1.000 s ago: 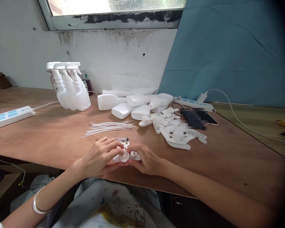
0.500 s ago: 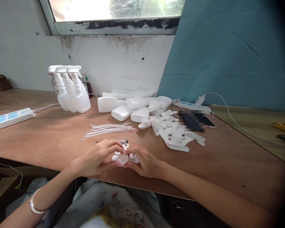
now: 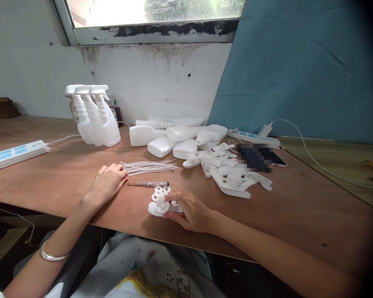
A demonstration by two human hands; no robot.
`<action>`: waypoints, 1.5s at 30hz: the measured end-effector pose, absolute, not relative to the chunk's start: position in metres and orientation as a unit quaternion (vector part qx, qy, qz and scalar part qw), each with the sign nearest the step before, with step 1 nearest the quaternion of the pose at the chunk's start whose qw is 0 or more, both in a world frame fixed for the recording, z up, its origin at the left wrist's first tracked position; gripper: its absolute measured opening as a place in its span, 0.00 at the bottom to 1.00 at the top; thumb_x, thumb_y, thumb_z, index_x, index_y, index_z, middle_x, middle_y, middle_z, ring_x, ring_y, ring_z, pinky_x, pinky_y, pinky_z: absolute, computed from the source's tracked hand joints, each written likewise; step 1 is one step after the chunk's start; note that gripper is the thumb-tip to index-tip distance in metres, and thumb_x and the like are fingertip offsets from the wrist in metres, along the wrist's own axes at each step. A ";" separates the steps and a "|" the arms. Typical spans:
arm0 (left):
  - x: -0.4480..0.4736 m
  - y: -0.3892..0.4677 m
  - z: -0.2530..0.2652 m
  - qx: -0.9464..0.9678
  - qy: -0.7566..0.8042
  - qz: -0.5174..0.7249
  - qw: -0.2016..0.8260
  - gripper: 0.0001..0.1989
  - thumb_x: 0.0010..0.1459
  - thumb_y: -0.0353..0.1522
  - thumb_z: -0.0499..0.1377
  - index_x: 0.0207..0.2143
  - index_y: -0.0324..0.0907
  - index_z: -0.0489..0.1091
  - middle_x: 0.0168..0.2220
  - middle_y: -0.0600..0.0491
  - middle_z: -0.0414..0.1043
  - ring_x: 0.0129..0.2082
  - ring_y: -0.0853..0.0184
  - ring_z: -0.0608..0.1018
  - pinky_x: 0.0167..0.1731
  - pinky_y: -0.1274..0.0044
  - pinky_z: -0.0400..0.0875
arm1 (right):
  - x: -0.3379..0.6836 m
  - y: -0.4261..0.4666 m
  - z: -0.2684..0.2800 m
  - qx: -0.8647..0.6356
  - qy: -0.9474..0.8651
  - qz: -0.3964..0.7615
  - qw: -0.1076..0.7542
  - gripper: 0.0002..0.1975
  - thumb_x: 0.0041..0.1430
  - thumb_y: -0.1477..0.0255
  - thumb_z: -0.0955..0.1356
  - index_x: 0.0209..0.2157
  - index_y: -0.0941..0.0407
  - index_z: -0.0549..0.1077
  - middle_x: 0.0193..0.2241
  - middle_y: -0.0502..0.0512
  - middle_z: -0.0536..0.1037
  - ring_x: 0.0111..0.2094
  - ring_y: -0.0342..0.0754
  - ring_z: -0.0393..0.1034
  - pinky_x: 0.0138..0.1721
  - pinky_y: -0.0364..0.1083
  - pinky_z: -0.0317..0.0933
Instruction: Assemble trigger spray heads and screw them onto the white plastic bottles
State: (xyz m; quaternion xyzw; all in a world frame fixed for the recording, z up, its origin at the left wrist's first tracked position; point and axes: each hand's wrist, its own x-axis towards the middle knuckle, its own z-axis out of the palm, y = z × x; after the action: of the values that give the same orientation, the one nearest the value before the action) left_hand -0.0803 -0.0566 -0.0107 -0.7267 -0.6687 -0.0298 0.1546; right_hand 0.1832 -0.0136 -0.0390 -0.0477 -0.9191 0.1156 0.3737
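My right hand [image 3: 189, 210] pinches a white spray trigger head [image 3: 162, 205] just above the table, its round cap side turned toward me. Out to the left, my left hand [image 3: 109, 182] has its fingers curled closed at the left ends of the thin white plastic tubes [image 3: 151, 167]. How many tubes it grips is hidden. Several flat white ring washers [image 3: 158, 192] lie directly behind the trigger head. A clear-handled screwdriver [image 3: 149, 183] rests between the tubes and the washers.
Three white spray bottles [image 3: 107, 124] stand at the back left. Several loose bottles [image 3: 161, 147] lie by the wall, with a pile of trigger heads [image 3: 228, 171] to their right. Power strips [image 3: 18, 154] and a phone [image 3: 276, 158] are on the table [image 3: 282, 219].
My left hand has left the trigger head and moved left and forward to the tubes. My right hand keeps its hold in about the same place. Washers and screwdriver are now more exposed.
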 end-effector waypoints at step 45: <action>-0.004 -0.092 0.005 -0.715 -0.423 -0.482 -0.279 0.06 0.58 0.28 0.54 0.37 0.37 0.68 0.31 0.51 0.73 0.31 0.72 0.75 0.34 0.82 0.71 | 0.183 -0.013 -0.041 -0.054 -0.920 0.150 0.357 0.13 0.58 0.68 0.64 0.43 0.58 0.60 0.34 0.57 0.73 0.34 0.47 0.68 0.36 0.46 0.63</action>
State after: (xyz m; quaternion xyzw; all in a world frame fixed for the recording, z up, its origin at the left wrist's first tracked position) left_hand -0.0045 -0.0923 0.0049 -0.7150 -0.4226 -0.4820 -0.2790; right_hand 0.1833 -0.0130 -0.0414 -0.0540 -0.9203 0.1503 0.3572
